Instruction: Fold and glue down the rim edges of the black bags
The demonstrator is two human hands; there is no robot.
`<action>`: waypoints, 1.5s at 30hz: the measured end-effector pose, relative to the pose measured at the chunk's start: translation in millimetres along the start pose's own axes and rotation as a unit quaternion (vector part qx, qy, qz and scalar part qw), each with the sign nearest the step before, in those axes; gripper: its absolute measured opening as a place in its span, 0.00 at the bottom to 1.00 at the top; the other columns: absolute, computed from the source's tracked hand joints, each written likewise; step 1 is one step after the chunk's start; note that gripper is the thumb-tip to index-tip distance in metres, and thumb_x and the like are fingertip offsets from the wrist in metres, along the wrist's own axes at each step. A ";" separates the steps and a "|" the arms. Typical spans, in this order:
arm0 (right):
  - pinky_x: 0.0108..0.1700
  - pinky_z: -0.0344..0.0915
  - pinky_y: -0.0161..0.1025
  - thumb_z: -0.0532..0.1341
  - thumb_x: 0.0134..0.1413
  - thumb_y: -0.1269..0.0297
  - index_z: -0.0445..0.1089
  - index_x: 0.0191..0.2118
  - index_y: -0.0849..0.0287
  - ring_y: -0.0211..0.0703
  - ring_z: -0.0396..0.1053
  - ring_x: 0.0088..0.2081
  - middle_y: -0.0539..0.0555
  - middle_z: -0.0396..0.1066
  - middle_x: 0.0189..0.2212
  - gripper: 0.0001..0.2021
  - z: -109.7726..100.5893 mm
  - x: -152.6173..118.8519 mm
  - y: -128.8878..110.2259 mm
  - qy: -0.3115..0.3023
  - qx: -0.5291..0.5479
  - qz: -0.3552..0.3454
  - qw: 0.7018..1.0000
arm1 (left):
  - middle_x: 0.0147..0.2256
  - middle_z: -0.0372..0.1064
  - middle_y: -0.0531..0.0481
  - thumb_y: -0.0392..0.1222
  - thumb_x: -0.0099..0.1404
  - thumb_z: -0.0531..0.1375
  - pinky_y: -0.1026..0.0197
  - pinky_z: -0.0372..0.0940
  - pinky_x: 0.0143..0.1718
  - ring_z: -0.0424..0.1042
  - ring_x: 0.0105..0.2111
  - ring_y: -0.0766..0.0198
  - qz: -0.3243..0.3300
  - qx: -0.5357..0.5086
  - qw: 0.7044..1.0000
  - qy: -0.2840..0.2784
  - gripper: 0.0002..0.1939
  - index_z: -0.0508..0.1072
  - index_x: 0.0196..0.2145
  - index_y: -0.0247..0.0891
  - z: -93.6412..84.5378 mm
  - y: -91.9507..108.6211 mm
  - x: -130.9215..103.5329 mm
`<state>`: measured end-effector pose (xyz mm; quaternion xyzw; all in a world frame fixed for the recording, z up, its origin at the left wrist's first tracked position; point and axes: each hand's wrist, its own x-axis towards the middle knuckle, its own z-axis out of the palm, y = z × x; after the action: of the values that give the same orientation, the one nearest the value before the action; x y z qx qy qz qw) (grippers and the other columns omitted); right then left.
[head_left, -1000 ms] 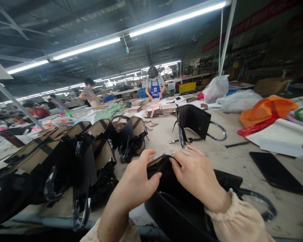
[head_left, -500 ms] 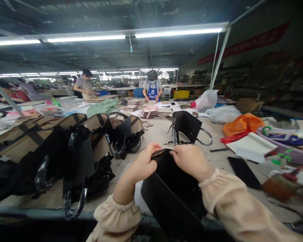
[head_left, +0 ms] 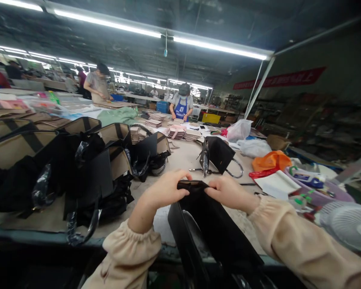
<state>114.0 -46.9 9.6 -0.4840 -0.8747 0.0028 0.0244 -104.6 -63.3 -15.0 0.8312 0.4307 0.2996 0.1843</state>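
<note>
Both hands pinch the far top edge of a black handbag [head_left: 231,228], whose open mouth faces up toward me at the table's front edge. My left hand [head_left: 168,188] grips the edge's left end between thumb and fingers. At the right end of that same edge, my right hand [head_left: 225,190] has its thumb and fingers closed on the material. Part of the bag's lower body drops out of view below. Just beyond my hands stands another black bag [head_left: 219,154] with a plastic-wrapped handle.
Several black bags with tan linings [head_left: 118,160] crowd the left side. To the right lie an orange plastic bag [head_left: 270,160], a white paper pad [head_left: 276,184], a purple basin [head_left: 337,196] and a white fan [head_left: 349,224]. Across the table works a person in a blue apron [head_left: 181,110].
My view has tilted and turned slightly right, bringing the fan into sight. The held bag's mouth has spread wider, and a handle shows inside. Both hands keep their hold on its edge.
</note>
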 end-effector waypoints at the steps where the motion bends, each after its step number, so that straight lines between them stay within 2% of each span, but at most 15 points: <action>1: 0.24 0.48 0.33 0.50 0.55 0.64 0.67 0.18 0.60 0.34 0.58 0.20 0.48 0.63 0.15 0.17 3.6 0.4 0.4 0.009 0.006 0.001 1.000 | 0.40 0.69 0.51 0.35 0.54 0.59 0.59 0.62 0.45 0.68 0.41 0.60 -0.002 0.021 1.000 0.007 0.14 0.70 0.40 0.41 1.2 2.8 0.0; 6: 0.25 0.48 0.34 0.51 0.55 0.64 0.65 0.17 0.60 0.35 0.58 0.20 0.48 0.62 0.15 0.17 16.7 2.3 2.0 0.051 0.047 0.020 0.997 | 0.43 0.68 0.50 0.36 0.53 0.63 0.57 0.61 0.43 0.68 0.42 0.58 -0.030 0.120 0.991 0.042 0.13 0.70 0.38 0.42 8.5 19.2 2.4; 10: 0.26 0.48 0.35 0.51 0.55 0.63 0.66 0.18 0.59 0.35 0.59 0.21 0.49 0.66 0.16 0.17 20.1 0.3 0.6 0.059 0.059 0.047 0.995 | 0.38 0.70 0.47 0.42 0.52 0.66 0.47 0.57 0.50 0.68 0.42 0.53 -0.078 0.194 0.976 0.058 0.11 0.71 0.33 0.37 12.6 27.8 5.1; 14: 0.26 0.46 0.36 0.51 0.55 0.62 0.65 0.17 0.59 0.36 0.58 0.20 0.50 0.64 0.15 0.18 21.0 -2.7 -1.1 0.078 0.054 0.066 0.993 | 0.39 0.71 0.46 0.44 0.53 0.65 0.38 0.48 0.55 0.68 0.42 0.52 -0.101 0.201 0.972 0.067 0.09 0.74 0.31 0.38 17.4 29.1 7.2; 17: 0.25 0.46 0.36 0.51 0.54 0.62 0.64 0.17 0.58 0.35 0.57 0.20 0.49 0.63 0.14 0.18 21.3 -3.6 -1.8 0.083 0.057 0.068 0.993 | 0.40 0.71 0.48 0.44 0.54 0.64 0.37 0.47 0.55 0.68 0.42 0.53 -0.098 0.184 0.976 0.067 0.06 0.76 0.29 0.40 22.1 26.4 9.5; 20: 0.25 0.46 0.36 0.51 0.54 0.63 0.65 0.17 0.58 0.35 0.57 0.20 0.49 0.63 0.14 0.17 20.8 -3.6 -2.5 0.084 0.056 0.067 0.993 | 0.39 0.71 0.50 0.42 0.56 0.62 0.40 0.49 0.55 0.69 0.41 0.55 -0.096 0.171 0.977 0.079 0.05 0.78 0.27 0.41 24.6 22.0 11.6; 24: 0.25 0.46 0.36 0.51 0.53 0.65 0.64 0.17 0.58 0.35 0.57 0.20 0.49 0.63 0.14 0.16 19.5 -3.5 -1.8 0.083 0.059 0.070 0.992 | 0.40 0.71 0.51 0.39 0.56 0.62 0.54 0.59 0.48 0.69 0.40 0.60 -0.042 0.115 0.992 0.039 0.05 0.78 0.26 0.41 20.1 15.9 10.7; 26: 0.25 0.46 0.35 0.51 0.53 0.64 0.64 0.17 0.58 0.35 0.57 0.20 0.48 0.62 0.14 0.16 19.3 -3.4 -0.9 0.082 0.065 0.069 0.992 | 0.39 0.71 0.51 0.39 0.55 0.62 0.58 0.61 0.45 0.69 0.40 0.60 -0.035 0.101 0.994 0.033 0.04 0.77 0.25 0.41 16.6 13.6 9.1; 28: 0.26 0.46 0.35 0.51 0.53 0.64 0.63 0.17 0.58 0.35 0.57 0.20 0.48 0.62 0.14 0.16 19.6 -3.3 -0.2 0.083 0.067 0.062 0.992 | 0.38 0.71 0.51 0.39 0.55 0.62 0.58 0.60 0.45 0.69 0.40 0.60 -0.047 0.103 0.993 0.037 0.03 0.77 0.28 0.41 14.7 12.2 7.9; 31: 0.26 0.47 0.35 0.51 0.54 0.64 0.64 0.17 0.58 0.35 0.58 0.20 0.48 0.63 0.15 0.16 20.2 -2.9 0.1 0.086 0.065 0.050 0.993 | 0.38 0.72 0.52 0.44 0.55 0.63 0.54 0.58 0.49 0.70 0.40 0.59 -0.051 0.106 0.992 0.033 0.09 0.77 0.35 0.43 16.0 12.1 8.1; 33: 0.26 0.47 0.35 0.51 0.54 0.64 0.65 0.18 0.58 0.35 0.58 0.21 0.49 0.64 0.15 0.16 20.4 -2.7 0.3 0.084 0.062 0.043 0.994 | 0.37 0.73 0.52 0.46 0.55 0.63 0.54 0.58 0.49 0.70 0.39 0.60 -0.050 0.110 0.992 0.031 0.09 0.78 0.34 0.43 18.6 12.8 9.3; 35: 0.26 0.47 0.36 0.51 0.55 0.64 0.66 0.18 0.58 0.35 0.59 0.21 0.49 0.64 0.16 0.17 20.5 -2.6 0.6 0.083 0.060 0.038 0.994 | 0.36 0.73 0.51 0.45 0.56 0.62 0.58 0.60 0.45 0.70 0.37 0.61 -0.053 0.113 0.992 0.037 0.06 0.78 0.29 0.42 21.2 13.4 10.7; 38: 0.26 0.47 0.36 0.51 0.56 0.63 0.65 0.18 0.58 0.35 0.59 0.21 0.49 0.65 0.16 0.17 20.4 -3.6 1.0 0.089 0.057 0.036 0.994 | 0.36 0.74 0.51 0.43 0.59 0.60 0.62 0.61 0.37 0.71 0.34 0.64 -0.053 0.109 0.991 0.056 0.07 0.78 0.28 0.41 23.8 13.6 12.2; 45: 0.27 0.49 0.36 0.50 0.58 0.61 0.64 0.19 0.57 0.36 0.61 0.22 0.49 0.67 0.18 0.18 20.1 -7.9 -2.3 0.100 0.033 0.044 0.993 | 0.31 0.73 0.51 0.44 0.61 0.58 0.63 0.59 0.32 0.70 0.31 0.64 -0.077 0.138 0.982 0.099 0.10 0.74 0.26 0.38 27.7 10.6 16.0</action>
<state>115.3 -54.5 -10.8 -0.5192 -0.8449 -0.0155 0.1279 -72.8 -57.3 -24.5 0.7790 0.5468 0.3032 0.0465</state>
